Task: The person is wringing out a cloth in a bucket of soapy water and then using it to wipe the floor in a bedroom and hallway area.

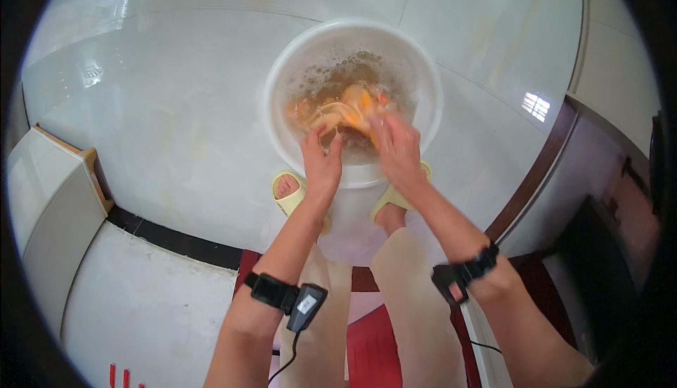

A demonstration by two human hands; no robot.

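Note:
A round white plastic basin [277, 139] stands on the floor in front of my feet and holds brownish, soapy water [351, 73] with bubbles. In it lies a wet cream-and-orange cloth [338, 110], bunched up and partly under water. My left hand [323, 166] grips the cloth's near left edge, with the thumb and fingers on either side of a fold. My right hand [398, 142], blurred by motion, clutches the cloth's right side near the basin's inner wall. The fingertips of both hands are partly hidden by cloth and water.
Pale yellow slippers [288, 205] are on my feet, close against the basin. Glossy light tiles [185, 97] surround it. A white cabinet-like piece [58, 176] stands left, a dark threshold strip [180, 242] crosses behind, and a red mat [375, 348] lies between my legs. Cables hang from both forearm straps.

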